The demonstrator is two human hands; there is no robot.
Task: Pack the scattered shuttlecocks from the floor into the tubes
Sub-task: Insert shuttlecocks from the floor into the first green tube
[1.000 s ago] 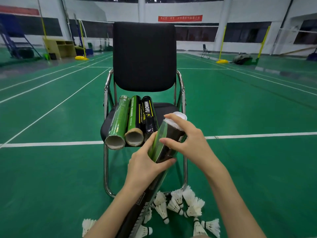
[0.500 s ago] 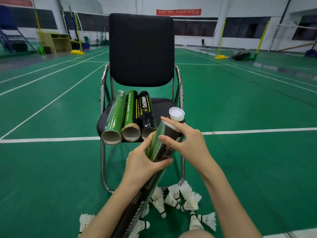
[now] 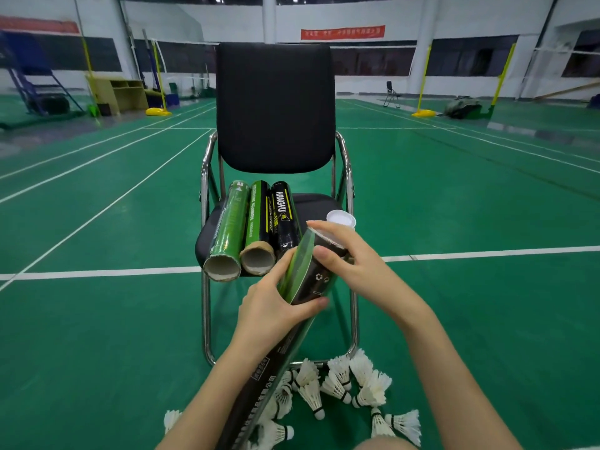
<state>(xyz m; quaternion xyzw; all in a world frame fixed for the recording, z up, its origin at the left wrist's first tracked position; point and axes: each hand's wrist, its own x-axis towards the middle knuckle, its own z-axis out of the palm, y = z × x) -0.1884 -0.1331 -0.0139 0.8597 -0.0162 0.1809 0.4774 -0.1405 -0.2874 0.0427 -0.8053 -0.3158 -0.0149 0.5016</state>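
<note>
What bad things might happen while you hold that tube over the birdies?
1. The white cap sits near the chair seat's front corner; it might get knocked off.
2. The three tubes overhang the seat's front edge and could roll or slide off.
3. The held tube, gripped by both hands, hangs over the shuttlecocks; dropped, it might crush feathers.

We see both forearms reach forward from the lower edge. Left hand (image 3: 271,311) grips the tube (image 3: 305,274) mid-body, thumb up its left side, fingers wrapped beneath. Right hand (image 3: 354,261) curls over the tube's top end, index finger along the rim.
</note>
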